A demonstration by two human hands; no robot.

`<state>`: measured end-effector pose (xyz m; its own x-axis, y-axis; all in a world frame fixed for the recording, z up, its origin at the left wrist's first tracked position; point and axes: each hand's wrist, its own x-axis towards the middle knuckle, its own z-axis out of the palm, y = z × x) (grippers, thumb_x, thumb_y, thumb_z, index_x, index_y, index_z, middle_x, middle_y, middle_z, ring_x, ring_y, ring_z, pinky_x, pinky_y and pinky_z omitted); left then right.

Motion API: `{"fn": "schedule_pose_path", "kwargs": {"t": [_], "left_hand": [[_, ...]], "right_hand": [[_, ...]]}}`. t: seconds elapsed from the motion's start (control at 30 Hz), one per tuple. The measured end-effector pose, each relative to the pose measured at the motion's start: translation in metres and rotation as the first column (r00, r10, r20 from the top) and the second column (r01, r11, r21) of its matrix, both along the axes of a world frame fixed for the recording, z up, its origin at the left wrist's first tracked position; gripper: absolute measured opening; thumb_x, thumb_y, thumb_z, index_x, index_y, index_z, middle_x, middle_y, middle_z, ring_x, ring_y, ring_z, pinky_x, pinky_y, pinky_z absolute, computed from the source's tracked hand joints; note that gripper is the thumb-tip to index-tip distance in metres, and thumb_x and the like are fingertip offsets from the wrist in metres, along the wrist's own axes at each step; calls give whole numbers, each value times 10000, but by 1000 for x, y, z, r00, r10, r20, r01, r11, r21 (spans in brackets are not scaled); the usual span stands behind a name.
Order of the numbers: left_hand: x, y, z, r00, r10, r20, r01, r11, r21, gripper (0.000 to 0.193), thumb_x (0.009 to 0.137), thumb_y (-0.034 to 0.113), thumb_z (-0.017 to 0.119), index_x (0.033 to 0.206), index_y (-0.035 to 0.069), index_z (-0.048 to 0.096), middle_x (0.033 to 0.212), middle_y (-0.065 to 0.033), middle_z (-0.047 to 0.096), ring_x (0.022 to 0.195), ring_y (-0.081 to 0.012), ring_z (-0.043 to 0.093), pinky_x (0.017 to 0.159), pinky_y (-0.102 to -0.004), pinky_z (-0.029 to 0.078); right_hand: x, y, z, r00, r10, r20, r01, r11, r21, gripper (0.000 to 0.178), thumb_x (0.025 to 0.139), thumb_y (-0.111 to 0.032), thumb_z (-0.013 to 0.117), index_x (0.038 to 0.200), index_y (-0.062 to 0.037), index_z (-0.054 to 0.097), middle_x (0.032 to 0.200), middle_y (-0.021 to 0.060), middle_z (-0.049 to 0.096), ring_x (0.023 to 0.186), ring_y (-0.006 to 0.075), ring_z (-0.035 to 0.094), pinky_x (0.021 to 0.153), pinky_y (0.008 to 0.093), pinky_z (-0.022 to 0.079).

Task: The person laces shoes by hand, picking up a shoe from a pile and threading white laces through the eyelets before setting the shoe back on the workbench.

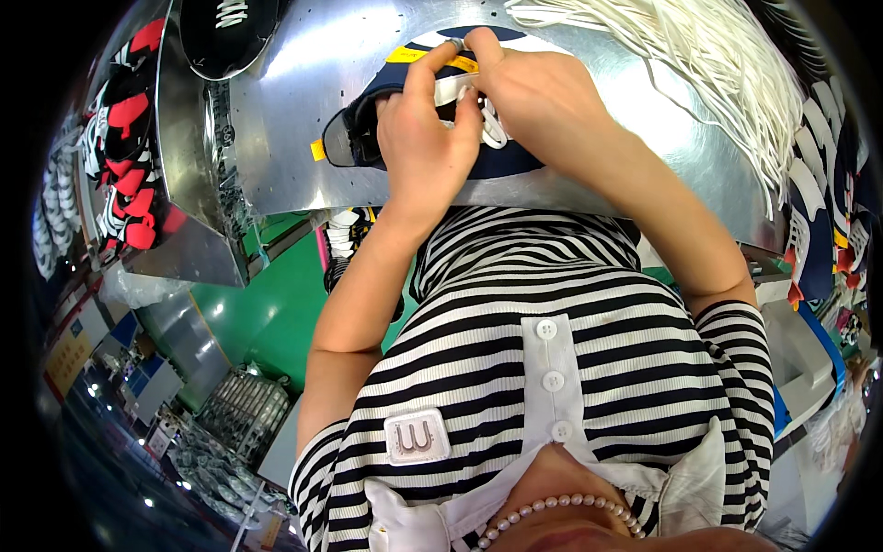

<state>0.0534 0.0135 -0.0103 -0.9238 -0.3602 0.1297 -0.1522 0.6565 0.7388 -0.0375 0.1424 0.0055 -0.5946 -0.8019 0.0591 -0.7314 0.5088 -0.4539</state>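
Observation:
A navy shoe upper (501, 166) with white parts and yellow labels lies on its side on the metal table in front of me. My left hand (421, 147) is closed on the upper's opening edge, its thumb and forefinger near the white eyelet strip. From the right, my right hand (538, 97) bends over the same strip with its fingers pinched together. A white shoelace (494, 127) loops out beneath the right hand. The exact grip of the right fingertips is partly hidden by the hand itself.
Many loose white laces (699, 55) spread over the far right of the metal table (294, 120). A black shoe (230, 37) sits at the far left. Red, black and white shoe parts (129, 166) are piled beyond the left edge; navy and white uppers (814, 212) hang at right.

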Motion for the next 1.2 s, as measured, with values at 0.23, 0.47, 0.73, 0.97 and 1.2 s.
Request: {"fn": "schedule_pose_path", "kwargs": {"t": [0.23,0.47,0.73,0.97,1.2], "left_hand": [[0,2,9,994,-109,-16,103,870,482,426,825,28,709,1233,0,589,1061,-96,678,966,-138,650,835,-262,514],[-4,7,-8,986,-3,-168,53,953,297,477,767,67,722,1224,26,592,1058,-115,702,932,-204,687,814,-318,528],[-10,11,6,996,-35,-82,68,899,433,458,789,9,703,1231,11,583,1023,-71,653,846,-118,612,771,-256,506],[-1,6,31,996,-79,45,19,668,744,533,831,-25,622,1339,28,473,895,-17,593,775,-61,576,718,-208,475],[-10,8,18,983,-180,24,101,649,754,540,810,-63,616,1321,32,469,876,4,555,725,-45,508,652,-188,438]], "right_hand": [[-13,60,19,897,-21,442,108,979,-173,303,918,-144,643,1201,-64,573,662,49,567,577,142,540,546,310,424],[4,76,12,992,-117,51,126,961,-246,223,878,-159,673,1075,-53,673,789,89,663,661,220,625,606,319,482],[8,50,-24,853,-428,298,514,786,-343,180,892,-210,674,1024,-91,703,742,50,683,605,136,615,570,260,472],[-4,53,-8,804,-2,595,463,630,-624,158,836,-120,735,990,-84,725,725,57,686,558,144,609,525,257,473],[-4,47,-10,994,43,99,9,882,-472,312,741,-141,765,1046,-184,716,749,37,694,609,197,657,540,296,495]]}}
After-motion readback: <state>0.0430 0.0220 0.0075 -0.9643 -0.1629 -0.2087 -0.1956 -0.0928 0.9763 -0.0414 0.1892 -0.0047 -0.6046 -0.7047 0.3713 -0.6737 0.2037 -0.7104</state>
